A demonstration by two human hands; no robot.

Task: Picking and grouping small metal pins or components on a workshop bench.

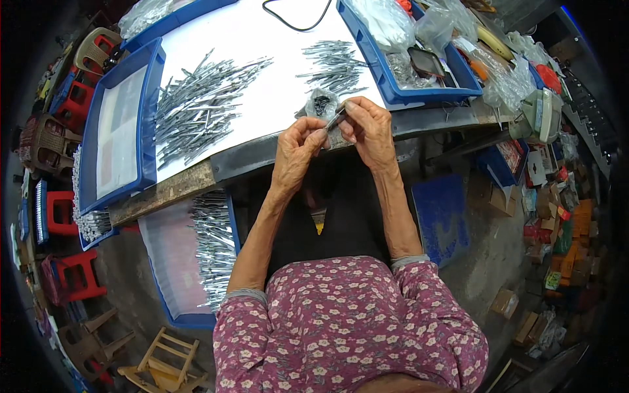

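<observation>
My left hand [296,145] and my right hand [367,128] meet at the table's front edge, both pinching one thin grey metal pin [336,118] between their fingertips. Just beyond them lies a small clear bag of dark little parts [320,103]. A large heap of the same metal pins [200,105] lies on the white table top [262,52] to the left. A smaller heap of pins [335,65] lies behind the bag.
Blue trays stand at the table's left [114,131] and right [419,59], the right one full of plastic bags. A lower blue tray with pins [196,255] sits by my left knee. Red stools [72,275] and boxes crowd the floor around.
</observation>
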